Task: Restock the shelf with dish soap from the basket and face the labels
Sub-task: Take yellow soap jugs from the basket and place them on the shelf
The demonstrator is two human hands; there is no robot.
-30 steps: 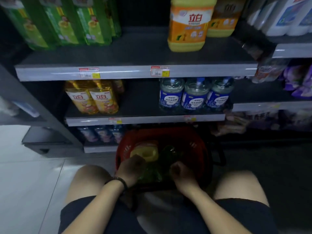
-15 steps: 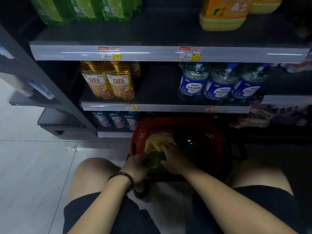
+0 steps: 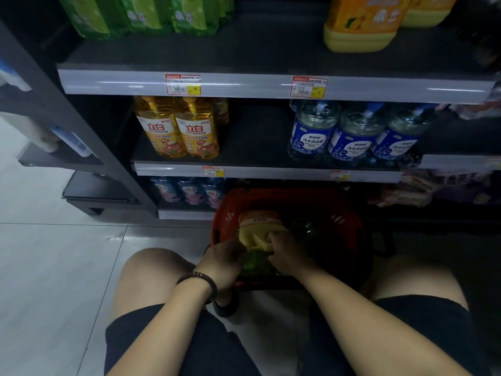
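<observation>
Gripping the red basket's (image 3: 349, 213) yellow jug (image 3: 257, 226), label blurred, in our right hand (image 3: 284, 246) above a green bottle (image 3: 253, 263), we cannot judge our left hand (image 3: 223, 256).

Single wide-angle head view, looking forward and steeply down, close above the knees (image 3: 151, 270), basket (image 3: 349, 234) at lower centre, shelves (image 3: 244, 85) filling the upper frame
</observation>
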